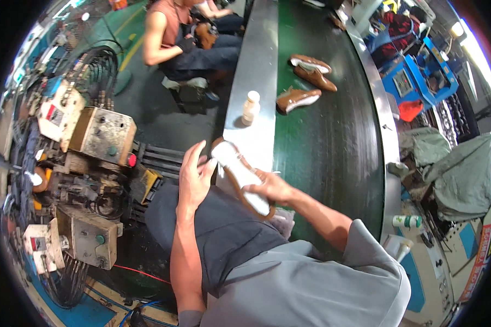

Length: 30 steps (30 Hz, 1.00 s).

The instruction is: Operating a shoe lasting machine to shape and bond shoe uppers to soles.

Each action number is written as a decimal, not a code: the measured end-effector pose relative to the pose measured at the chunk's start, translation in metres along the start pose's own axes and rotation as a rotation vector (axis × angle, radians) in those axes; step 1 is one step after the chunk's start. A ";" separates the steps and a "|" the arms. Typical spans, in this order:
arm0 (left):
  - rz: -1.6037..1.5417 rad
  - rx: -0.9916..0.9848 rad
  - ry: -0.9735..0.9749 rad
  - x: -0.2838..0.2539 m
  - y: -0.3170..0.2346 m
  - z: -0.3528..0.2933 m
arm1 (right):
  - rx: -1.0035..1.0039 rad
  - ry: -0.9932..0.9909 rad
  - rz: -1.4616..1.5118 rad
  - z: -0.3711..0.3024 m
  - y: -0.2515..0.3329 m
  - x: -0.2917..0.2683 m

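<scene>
Shoe (240, 177) held sole-up between left hand (193, 177) and right hand (273, 188)
</scene>
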<state>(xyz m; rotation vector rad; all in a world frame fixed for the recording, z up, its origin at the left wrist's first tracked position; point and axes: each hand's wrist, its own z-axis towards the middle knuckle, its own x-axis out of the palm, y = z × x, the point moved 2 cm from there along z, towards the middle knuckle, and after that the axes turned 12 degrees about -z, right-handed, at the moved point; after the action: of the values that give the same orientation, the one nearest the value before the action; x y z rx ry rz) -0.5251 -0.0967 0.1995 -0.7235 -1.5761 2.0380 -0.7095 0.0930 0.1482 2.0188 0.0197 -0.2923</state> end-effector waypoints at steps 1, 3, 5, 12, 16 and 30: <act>0.125 0.072 -0.001 -0.011 -0.006 -0.005 | -0.030 0.038 -0.106 0.004 0.012 0.019; 0.313 0.121 -0.090 -0.051 0.008 -0.028 | -0.131 0.182 -0.205 0.012 0.028 0.055; 0.443 0.118 -0.207 -0.081 0.008 -0.061 | -0.175 0.305 -0.215 0.026 0.032 0.083; 0.521 0.023 -0.398 -0.135 0.039 -0.137 | -0.344 0.430 -0.376 0.082 0.047 0.156; 0.420 0.070 -0.437 -0.127 0.027 -0.128 | -0.392 0.563 -0.022 0.108 0.081 0.169; 0.462 -0.037 -0.423 -0.110 0.064 -0.122 | -0.362 0.256 -0.510 0.103 0.067 0.173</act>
<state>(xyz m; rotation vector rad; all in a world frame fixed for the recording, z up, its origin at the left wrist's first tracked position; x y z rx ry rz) -0.3648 -0.0936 0.1265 -0.7602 -1.8020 2.6428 -0.5524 -0.0480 0.1270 1.6518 0.7056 -0.3201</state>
